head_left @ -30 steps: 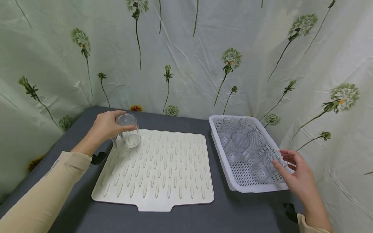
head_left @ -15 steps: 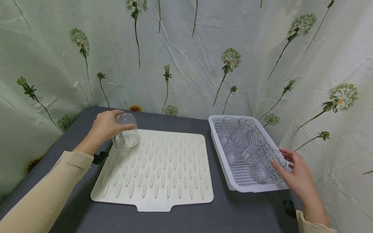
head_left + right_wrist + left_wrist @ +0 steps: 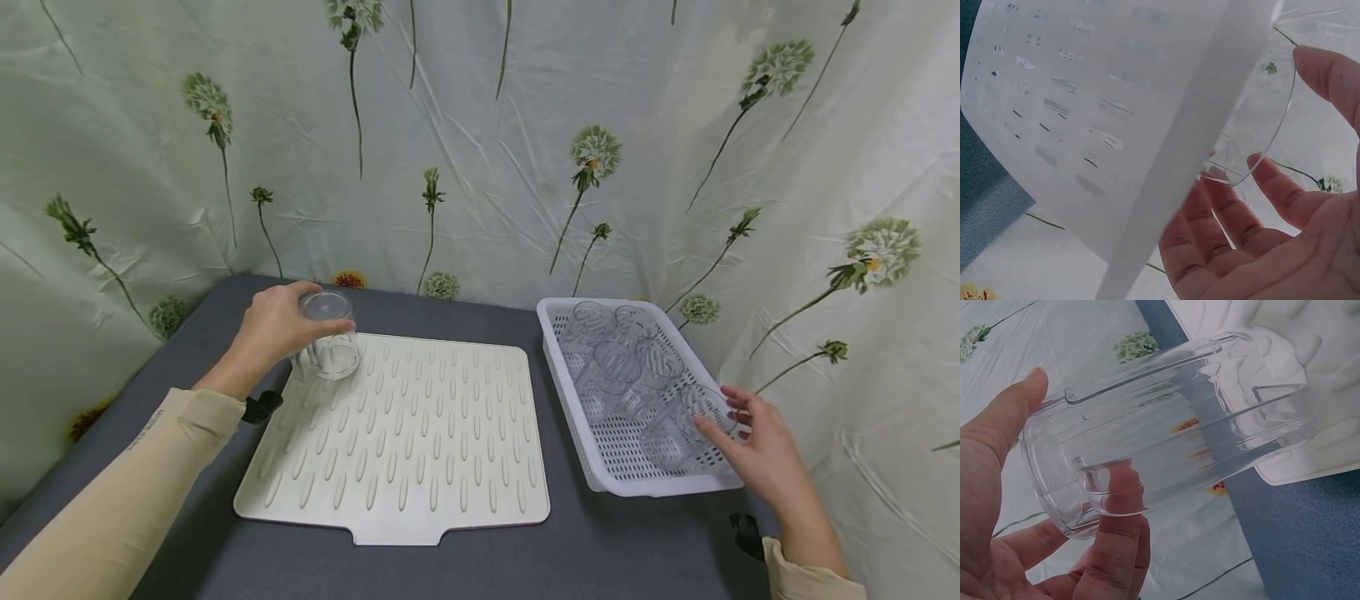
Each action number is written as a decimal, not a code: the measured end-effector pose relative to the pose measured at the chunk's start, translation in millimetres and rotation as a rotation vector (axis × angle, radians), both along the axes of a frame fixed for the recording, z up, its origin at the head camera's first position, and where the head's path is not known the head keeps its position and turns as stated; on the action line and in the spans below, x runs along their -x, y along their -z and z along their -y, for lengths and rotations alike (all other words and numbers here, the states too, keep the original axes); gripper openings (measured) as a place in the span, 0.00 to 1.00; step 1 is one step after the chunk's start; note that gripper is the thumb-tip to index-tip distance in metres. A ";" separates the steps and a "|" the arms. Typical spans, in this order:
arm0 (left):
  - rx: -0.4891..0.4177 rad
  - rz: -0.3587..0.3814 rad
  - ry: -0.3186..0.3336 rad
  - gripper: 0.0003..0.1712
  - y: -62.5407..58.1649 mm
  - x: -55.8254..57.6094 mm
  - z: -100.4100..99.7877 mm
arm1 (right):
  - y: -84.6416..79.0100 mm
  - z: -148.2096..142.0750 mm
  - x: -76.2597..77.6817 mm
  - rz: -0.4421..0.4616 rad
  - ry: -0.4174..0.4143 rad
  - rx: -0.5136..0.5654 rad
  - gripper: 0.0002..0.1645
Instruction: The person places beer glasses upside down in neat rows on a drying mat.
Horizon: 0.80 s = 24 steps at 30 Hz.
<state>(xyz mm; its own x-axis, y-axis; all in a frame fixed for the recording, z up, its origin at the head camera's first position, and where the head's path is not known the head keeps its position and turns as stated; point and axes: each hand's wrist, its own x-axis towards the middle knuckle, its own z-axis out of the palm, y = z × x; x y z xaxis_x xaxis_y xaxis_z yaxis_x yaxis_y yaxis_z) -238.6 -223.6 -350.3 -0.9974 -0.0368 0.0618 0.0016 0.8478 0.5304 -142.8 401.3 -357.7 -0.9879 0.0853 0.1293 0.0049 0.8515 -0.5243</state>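
My left hand [image 3: 273, 329] grips a clear glass cup [image 3: 335, 357], thumb on one side and fingers on the other, near its flat end. The cup stands bottom up over the far left corner of a white ridged drying mat [image 3: 405, 433]. In the left wrist view the clear cup wall [image 3: 1166, 437] shows a long raised strip along its side. On the right, my right hand [image 3: 768, 446] holds another clear cup [image 3: 671, 437] by its rim, thumb and fingers on opposite sides. The basket wall [image 3: 1104, 125] hides most of this cup in the right wrist view.
A white perforated basket [image 3: 558, 400] stands right of the mat, with several more clear cups [image 3: 615, 367] standing at its far end. Both lie on a dark grey tabletop [image 3: 487, 567]. A flower-printed curtain [image 3: 480, 150] hangs behind and at the sides.
Hardly anything differs. The left hand keeps the cup at the mat's far left corner. The right thumb and fingers have shifted very slightly at the cup's rim in the basket.
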 end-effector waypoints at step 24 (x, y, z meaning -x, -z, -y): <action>-0.016 -0.071 -0.008 0.58 7.1 0.0 1.0 | 3.4 -9.5 12.0 0.176 -0.009 -0.032 0.62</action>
<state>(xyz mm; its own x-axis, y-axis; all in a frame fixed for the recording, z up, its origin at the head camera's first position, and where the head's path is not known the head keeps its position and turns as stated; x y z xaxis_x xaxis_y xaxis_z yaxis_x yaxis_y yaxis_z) -238.5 -224.6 -357.4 -0.9902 -0.0461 0.1316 0.0331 0.8392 0.5428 -154.8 410.8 -361.1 -0.9962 0.0752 -0.0434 0.0868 0.8681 -0.4887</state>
